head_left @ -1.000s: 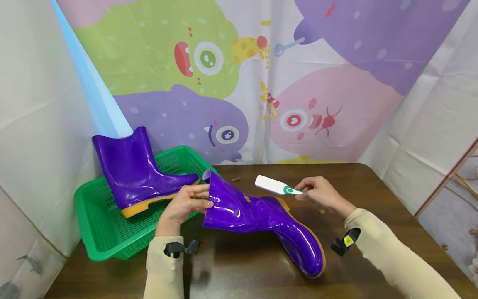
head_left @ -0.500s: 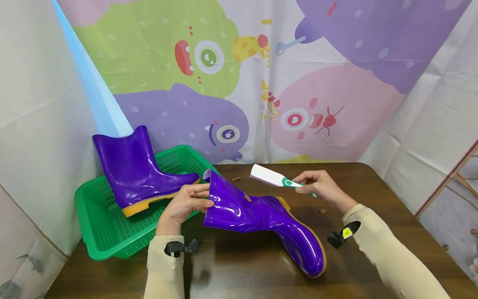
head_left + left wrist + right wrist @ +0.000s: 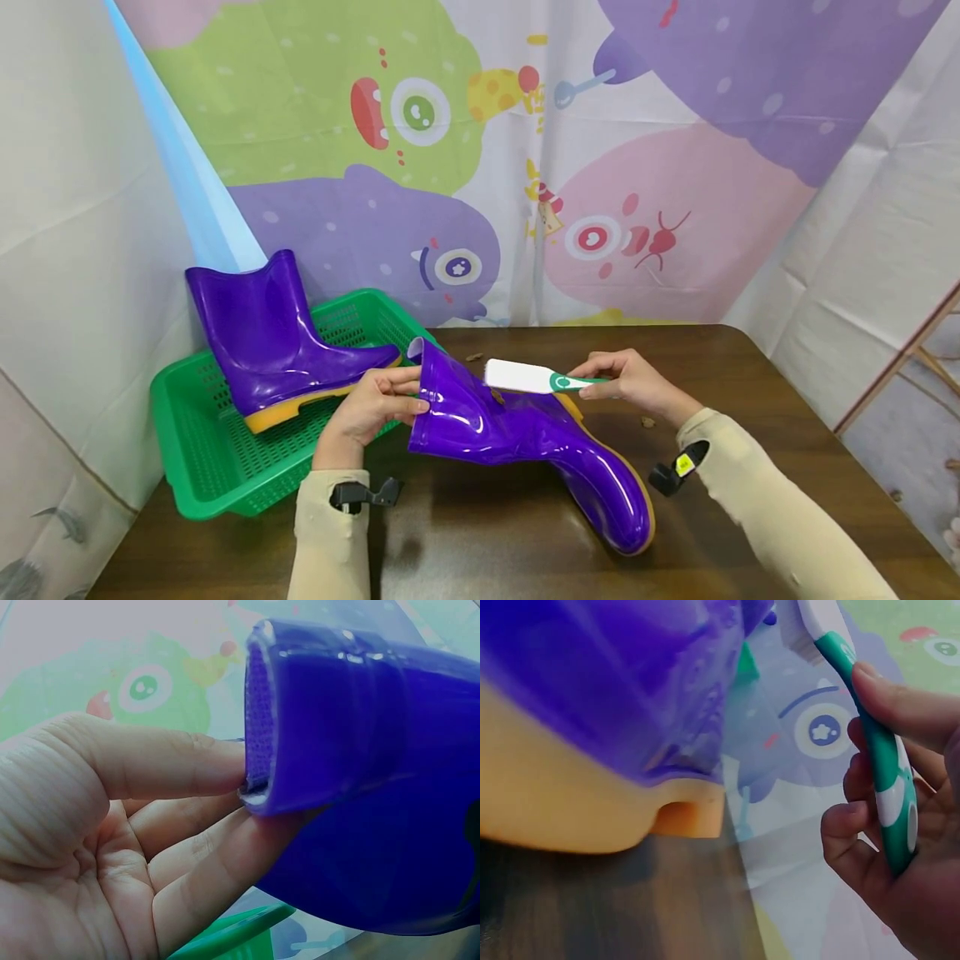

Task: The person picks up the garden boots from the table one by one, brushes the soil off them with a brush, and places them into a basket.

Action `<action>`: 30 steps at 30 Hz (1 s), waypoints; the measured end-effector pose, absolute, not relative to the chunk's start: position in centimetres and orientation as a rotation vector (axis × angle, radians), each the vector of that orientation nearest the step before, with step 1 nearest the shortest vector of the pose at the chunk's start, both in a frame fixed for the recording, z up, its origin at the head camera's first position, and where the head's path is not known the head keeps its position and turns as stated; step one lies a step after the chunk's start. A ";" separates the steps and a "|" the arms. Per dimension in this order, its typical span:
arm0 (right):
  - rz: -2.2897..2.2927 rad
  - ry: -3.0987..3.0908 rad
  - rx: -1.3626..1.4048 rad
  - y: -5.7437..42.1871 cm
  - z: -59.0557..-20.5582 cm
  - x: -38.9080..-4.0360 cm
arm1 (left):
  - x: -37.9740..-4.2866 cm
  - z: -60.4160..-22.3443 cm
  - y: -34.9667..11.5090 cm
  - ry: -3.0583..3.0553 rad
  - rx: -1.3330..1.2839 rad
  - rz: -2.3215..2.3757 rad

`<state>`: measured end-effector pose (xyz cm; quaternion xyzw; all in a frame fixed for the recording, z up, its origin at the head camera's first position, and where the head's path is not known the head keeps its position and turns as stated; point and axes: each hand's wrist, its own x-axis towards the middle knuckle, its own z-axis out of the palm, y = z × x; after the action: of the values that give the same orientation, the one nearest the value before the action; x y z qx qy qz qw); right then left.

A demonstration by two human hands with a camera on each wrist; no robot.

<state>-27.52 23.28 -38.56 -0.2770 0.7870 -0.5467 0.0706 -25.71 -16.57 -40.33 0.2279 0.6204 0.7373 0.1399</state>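
Observation:
A glossy purple rain boot (image 3: 480, 425) with a yellow sole lies on its side, toe towards the front right. My left hand (image 3: 372, 412) pinches the rim of its shaft between thumb and fingers, clearly seen in the left wrist view on the boot's opening (image 3: 337, 735). In my right hand (image 3: 626, 382) is a white and green brush (image 3: 521, 377), gripped by its handle (image 3: 889, 772). The brush head sits at the boot's shaft, over a small brown clump (image 3: 498, 398); whether the bristles touch it is hidden.
A green perforated basket (image 3: 168, 433) at the left holds a second purple boot (image 3: 262, 342). Brown crumbs (image 3: 648, 422) lie on the dark wooden table (image 3: 480, 533). A cartoon-printed curtain (image 3: 420, 225) hangs behind the table.
My right hand has carried the brush to the left; it rose a little and then came down to the boot's shaft. My left hand and the boot stay in place.

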 end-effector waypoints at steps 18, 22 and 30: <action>-1.519 2.438 -0.654 23.3 -39.4 -28.2 | -25.8 -40.3 -16.6 1.838 0.655 2.098; -1.548 2.440 -0.631 23.4 -39.2 -28.2 | -25.8 -40.4 -16.6 1.831 0.654 2.105; -1.527 2.478 -0.590 24.1 -39.0 -28.3 | -25.7 -40.4 -16.7 1.828 0.636 2.114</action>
<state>-28.33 24.06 -38.96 -0.1978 0.8313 -0.5123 0.0856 -25.71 -16.67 -40.35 0.2199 0.6317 0.7306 0.1371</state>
